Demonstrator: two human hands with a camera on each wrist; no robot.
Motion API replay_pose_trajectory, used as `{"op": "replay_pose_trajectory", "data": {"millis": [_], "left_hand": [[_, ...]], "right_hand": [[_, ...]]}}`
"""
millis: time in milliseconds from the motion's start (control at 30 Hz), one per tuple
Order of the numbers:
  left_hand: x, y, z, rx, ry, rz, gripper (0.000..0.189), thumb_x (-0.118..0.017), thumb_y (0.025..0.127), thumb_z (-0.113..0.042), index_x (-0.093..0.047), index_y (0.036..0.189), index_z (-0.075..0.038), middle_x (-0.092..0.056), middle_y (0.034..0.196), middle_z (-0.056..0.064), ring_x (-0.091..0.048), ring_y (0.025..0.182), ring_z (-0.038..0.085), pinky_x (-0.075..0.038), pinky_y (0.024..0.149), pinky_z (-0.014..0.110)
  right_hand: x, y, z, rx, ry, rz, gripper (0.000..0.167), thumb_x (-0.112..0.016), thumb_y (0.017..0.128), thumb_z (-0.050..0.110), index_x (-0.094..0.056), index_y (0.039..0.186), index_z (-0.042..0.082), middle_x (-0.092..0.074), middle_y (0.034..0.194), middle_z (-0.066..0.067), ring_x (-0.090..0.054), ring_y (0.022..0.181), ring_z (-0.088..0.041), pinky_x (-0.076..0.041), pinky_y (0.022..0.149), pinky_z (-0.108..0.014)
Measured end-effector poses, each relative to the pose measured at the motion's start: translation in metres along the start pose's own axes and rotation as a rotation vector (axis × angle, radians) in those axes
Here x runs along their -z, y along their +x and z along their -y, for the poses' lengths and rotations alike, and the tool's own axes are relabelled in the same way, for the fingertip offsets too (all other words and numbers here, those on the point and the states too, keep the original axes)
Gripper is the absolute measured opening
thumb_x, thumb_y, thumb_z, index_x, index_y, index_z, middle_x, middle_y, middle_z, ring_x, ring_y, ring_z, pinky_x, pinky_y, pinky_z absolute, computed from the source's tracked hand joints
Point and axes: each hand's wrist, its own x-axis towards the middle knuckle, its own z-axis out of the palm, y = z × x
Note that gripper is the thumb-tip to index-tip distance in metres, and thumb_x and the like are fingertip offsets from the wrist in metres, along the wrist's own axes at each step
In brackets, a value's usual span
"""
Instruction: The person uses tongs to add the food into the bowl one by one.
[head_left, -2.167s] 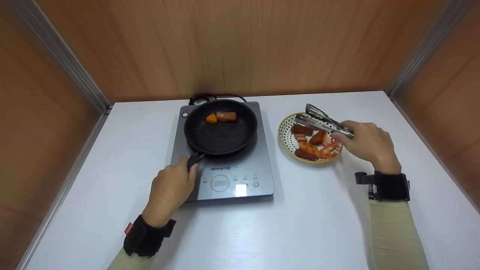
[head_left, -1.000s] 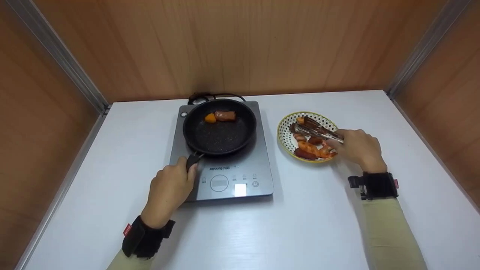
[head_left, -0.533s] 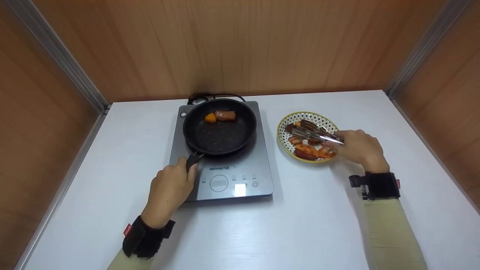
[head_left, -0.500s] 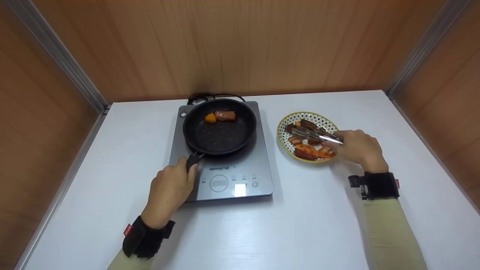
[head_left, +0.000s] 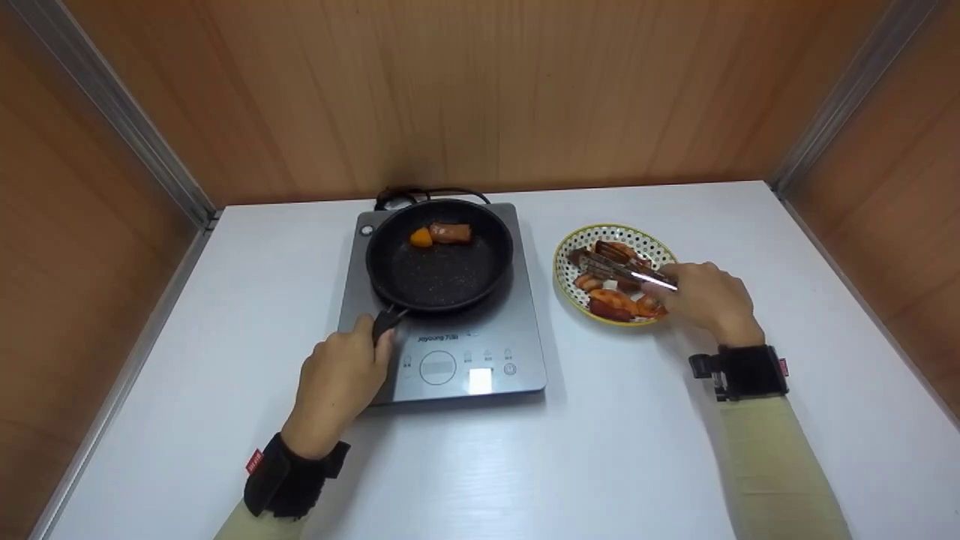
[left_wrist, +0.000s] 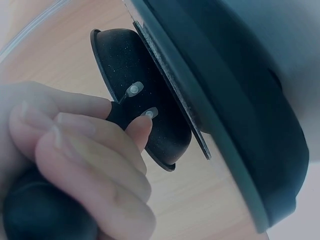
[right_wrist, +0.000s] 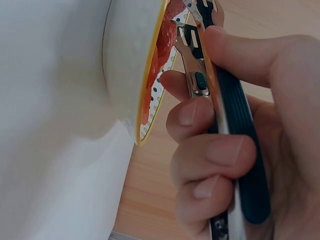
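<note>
My left hand [head_left: 341, 379] grips the black handle [left_wrist: 45, 210] of a frying pan [head_left: 442, 277] that sits on an induction cooktop [head_left: 480, 352]. Inside the pan lie a piece of sausage [head_left: 451, 233] and an orange chunk [head_left: 421, 238], side by side near the far wall. My right hand [head_left: 709, 300] holds metal tongs [head_left: 634, 274], fingers curled round both arms in the right wrist view. The tongs' tips are down among the food in a dotted plate [head_left: 568, 289] with a yellow rim. Shrimp [head_left: 651, 306] and sausage pieces [head_left: 611, 309] lie there; whether the tips clasp anything I cannot tell.
All stands on a white table [head_left: 480, 465]. Wooden panels [head_left: 480, 97] enclose it at the back and both sides. A black cable [head_left: 401, 196] is bunched behind the cooktop. The plate stands to the cooktop's right, a short gap away.
My right hand has lowered the tongs into the plate and shifted slightly left, and the food under the tips has been nudged about. The left hand and pan have stayed put.
</note>
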Motion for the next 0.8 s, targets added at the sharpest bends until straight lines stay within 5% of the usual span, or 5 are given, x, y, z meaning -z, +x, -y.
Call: {"op": "replay_pose_trajectory", "data": {"millis": [800], "left_hand": [[0.0014, 0.0001, -0.001, 0.005, 0.024, 0.011, 0.029, -0.061, 0.108, -0.024, -0.06, 0.095, 0.002, -0.054, 0.061, 0.011, -0.051, 0.053, 0.024, -0.037, 0.043, 0.035]], "right_hand": [[-0.0087, 0.0002, 0.0069, -0.04, 0.012, -0.013, 0.058, -0.06, 0.106, 0.05, -0.064, 0.143, 0.007, -0.069, 0.115, -0.022, -0.059, 0.091, -0.036, -0.047, 0.069, -0.049]]}}
